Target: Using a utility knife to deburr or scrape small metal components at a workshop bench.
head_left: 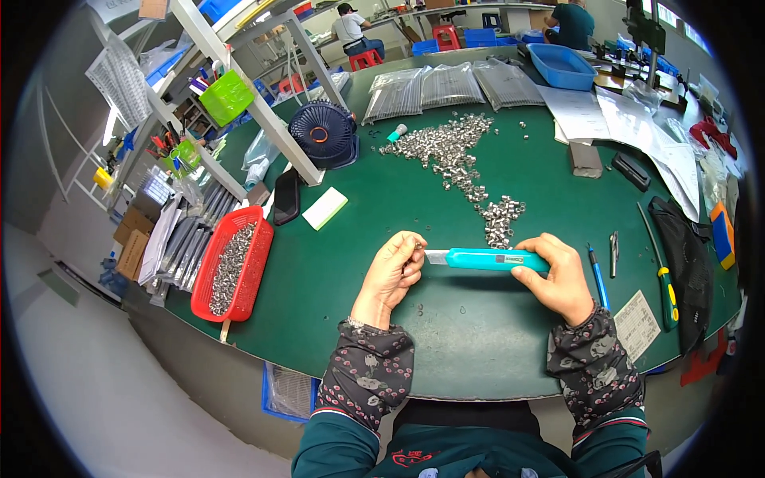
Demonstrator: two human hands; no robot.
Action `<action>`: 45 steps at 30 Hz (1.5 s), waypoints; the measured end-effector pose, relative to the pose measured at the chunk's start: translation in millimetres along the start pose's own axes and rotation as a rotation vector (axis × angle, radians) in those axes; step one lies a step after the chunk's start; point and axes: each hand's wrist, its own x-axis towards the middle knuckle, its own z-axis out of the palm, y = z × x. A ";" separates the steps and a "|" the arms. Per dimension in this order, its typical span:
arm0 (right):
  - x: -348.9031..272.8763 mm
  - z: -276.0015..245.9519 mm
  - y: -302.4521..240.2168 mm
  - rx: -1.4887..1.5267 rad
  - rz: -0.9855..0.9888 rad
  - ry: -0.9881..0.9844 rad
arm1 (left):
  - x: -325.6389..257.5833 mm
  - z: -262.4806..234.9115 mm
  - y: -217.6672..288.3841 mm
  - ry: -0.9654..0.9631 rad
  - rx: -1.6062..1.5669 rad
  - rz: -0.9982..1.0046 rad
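Over the green table (478, 319), left hand (394, 271) pinches a small metal sleeve (417, 246), right hand (558, 275) grips a turquoise plastic knife (490, 259); its blade could slip into fingertips.

The green bench (446, 319) carried a long heap of small metal sleeves (458, 159), a red basket (259, 255) of more at its left edge, a dark phone (286, 196), a white block (325, 208), papers (629, 119) and a blue tray (562, 65).
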 end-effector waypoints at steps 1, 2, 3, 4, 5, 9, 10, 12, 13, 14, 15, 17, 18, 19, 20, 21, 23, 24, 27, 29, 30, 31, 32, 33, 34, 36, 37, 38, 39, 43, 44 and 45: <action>-0.4 1.9 1.3 0.083 0.051 -0.008 | 0.6 -0.3 -0.5 -0.002 0.001 0.005; -1.5 4.4 1.6 0.082 0.046 -0.006 | 1.4 -1.2 -1.2 -0.009 -0.044 0.032; -3.2 6.5 1.9 0.125 0.119 -0.022 | 2.4 -1.5 -1.9 -0.017 -0.089 0.057; -3.9 7.6 2.0 0.168 0.193 -0.038 | 3.0 -1.4 -2.3 -0.020 -0.089 0.059; -3.7 7.7 2.0 0.166 0.191 -0.037 | 3.6 -1.1 -2.8 -0.024 -0.101 0.078; -3.5 9.4 0.9 0.244 0.302 -0.127 | 4.4 -2.6 -3.1 -0.010 -0.085 0.123; -3.7 9.6 0.4 0.253 0.316 -0.147 | 4.7 -2.5 -3.3 -0.011 -0.085 0.123; -4.4 10.5 0.0 0.284 0.341 -0.165 | 5.4 -1.7 -3.9 -0.007 -0.059 0.139; -4.8 10.9 0.1 0.316 0.365 -0.184 | 5.7 -1.0 -4.3 -0.009 -0.059 0.138; -5.2 10.8 0.1 0.315 0.366 -0.181 | 6.0 -0.2 -4.7 -0.003 -0.057 0.159; -5.4 11.4 0.4 0.318 0.364 -0.193 | 5.9 0.0 -5.0 0.005 -0.054 0.180; -6.1 12.9 1.4 0.320 0.362 -0.204 | 5.3 0.8 -4.9 0.009 -0.036 0.188; -6.6 13.7 2.5 0.324 0.363 -0.214 | 5.2 1.4 -5.0 0.011 -0.020 0.197; -7.0 14.4 3.6 0.327 0.364 -0.224 | 5.1 2.2 -5.1 0.010 -0.020 0.196; -7.2 15.0 4.5 0.327 0.364 -0.223 | 4.9 3.1 -5.2 0.012 -0.010 0.198; -7.5 15.5 4.9 0.336 0.364 -0.227 | 4.3 3.9 -5.0 0.014 0.000 0.200; -7.7 15.2 4.9 0.344 0.364 -0.230 | 3.5 4.7 -4.6 0.015 0.012 0.205; -7.3 14.2 4.5 0.342 0.384 -0.245 | 3.3 5.0 -4.6 0.016 0.024 0.211; -6.4 12.2 3.5 0.321 0.423 -0.270 | 3.3 4.1 -5.6 0.016 0.042 0.216; -6.1 12.1 2.5 0.304 0.442 -0.281 | 2.7 3.6 -6.0 0.018 0.039 0.217; -6.1 12.3 1.2 0.293 0.437 -0.257 | 2.5 3.4 -6.2 0.019 0.036 0.217; -6.0 12.7 0.3 0.283 0.432 -0.233 | 2.4 3.2 -6.2 0.018 0.036 0.216; -5.9 13.1 0.0 0.283 0.434 -0.233 | 2.1 2.9 -6.0 0.017 0.033 0.211; -5.7 13.3 -0.3 0.260 0.423 -0.216 | 1.9 2.9 -6.0 0.016 0.030 0.207; -5.7 13.4 -0.3 0.238 0.412 -0.199 | 2.0 2.5 -6.2 0.016 0.029 0.206; -5.7 13.7 0.8 0.210 0.400 -0.190 | 2.6 1.5 -6.7 0.010 0.015 0.190; -5.9 14.1 1.6 0.183 0.387 -0.180 | 2.4 1.9 -6.7 0.010 0.014 0.189; -6.5 15.0 3.1 0.183 0.388 -0.180 | 2.1 2.6 -6.6 0.019 0.017 0.183; -7.2 16.5 5.0 0.139 0.350 -0.154 | 1.7 2.9 -6.3 0.029 0.019 0.177; -7.4 16.1 4.3 0.052 0.288 -0.104 | 1.6 2.7 -6.0 0.033 0.002 0.155; -7.4 15.9 4.2 0.051 0.288 -0.104 | 1.9 1.4 -6.3 0.027 -0.003 0.141; -7.4 16.0 4.7 0.037 0.277 -0.097 | 2.3 0.1 -6.5 0.021 -0.008 0.127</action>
